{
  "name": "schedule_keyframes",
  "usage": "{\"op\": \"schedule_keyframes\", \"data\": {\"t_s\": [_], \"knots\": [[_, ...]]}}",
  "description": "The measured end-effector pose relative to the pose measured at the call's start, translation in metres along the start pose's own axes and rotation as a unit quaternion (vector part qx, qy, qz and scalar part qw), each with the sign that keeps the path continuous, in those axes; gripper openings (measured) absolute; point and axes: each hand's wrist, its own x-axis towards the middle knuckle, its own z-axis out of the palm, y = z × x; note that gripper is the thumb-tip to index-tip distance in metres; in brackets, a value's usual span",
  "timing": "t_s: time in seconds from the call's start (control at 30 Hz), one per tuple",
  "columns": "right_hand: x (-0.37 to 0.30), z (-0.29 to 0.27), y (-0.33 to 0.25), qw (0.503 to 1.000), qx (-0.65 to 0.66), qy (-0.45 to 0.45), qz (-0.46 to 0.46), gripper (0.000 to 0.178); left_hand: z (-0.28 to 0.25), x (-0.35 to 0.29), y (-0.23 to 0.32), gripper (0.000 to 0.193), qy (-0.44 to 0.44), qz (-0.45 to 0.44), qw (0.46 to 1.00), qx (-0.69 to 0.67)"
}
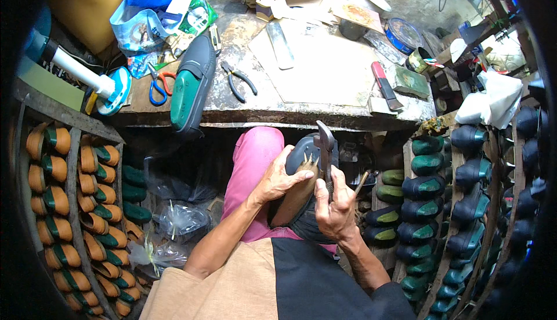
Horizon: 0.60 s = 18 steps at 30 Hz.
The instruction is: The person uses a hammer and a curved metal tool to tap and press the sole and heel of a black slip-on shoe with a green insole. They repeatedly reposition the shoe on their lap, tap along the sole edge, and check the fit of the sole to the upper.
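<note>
A dark shoe on a last (300,189) rests across my lap, its brown underside facing up. My left hand (281,176) grips it near the toe, thumb lying over the underside and fingers along the dark upper. Several thin nails (309,159) seem to stick up at the toe end. In my right hand (337,207) is a hammer (326,140) with a dark metal head, held upright just right of the toe. The head overlaps the shoe's edge in this view; whether they touch I cannot tell. Part of the hammer's handle is hidden by my fingers.
The workbench (243,111) ahead carries another shoe (194,85), pliers (238,81), scissors (158,85), a red-handled knife (386,85) and a metal strip (281,44). Racks of brown shoes (55,172) stand left, racks of dark and green shoes (422,188) right. Plastic bags (183,218) lie by my left leg.
</note>
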Motion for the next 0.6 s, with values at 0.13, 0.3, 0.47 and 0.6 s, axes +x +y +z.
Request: {"op": "schedule_keyframes", "data": {"t_s": [0.13, 0.3, 0.47, 0.6], "knots": [[-0.006, 0.002, 0.01, 0.997, -0.005, -0.055, 0.061, 0.019, 0.003, 0.001, 0.003, 0.055, 0.026, 0.052, 0.998, 0.019], [-0.073, -0.018, 0.025, 0.996, -0.001, -0.062, 0.062, 0.018, 0.002, -0.013, 0.001, 0.059, 0.077, 0.051, 0.995, 0.045], [-0.162, -0.043, 0.027, 0.963, -0.108, -0.236, 0.076, 0.024, 0.003, -0.023, 0.002, 0.06, 0.118, 0.01, 0.992, 0.047], [-0.177, -0.059, 0.023, 0.94, -0.128, -0.31, 0.059, 0.038, 0.01, -0.03, 0.018, 0.056, 0.119, 0.029, 0.992, 0.041]]}}
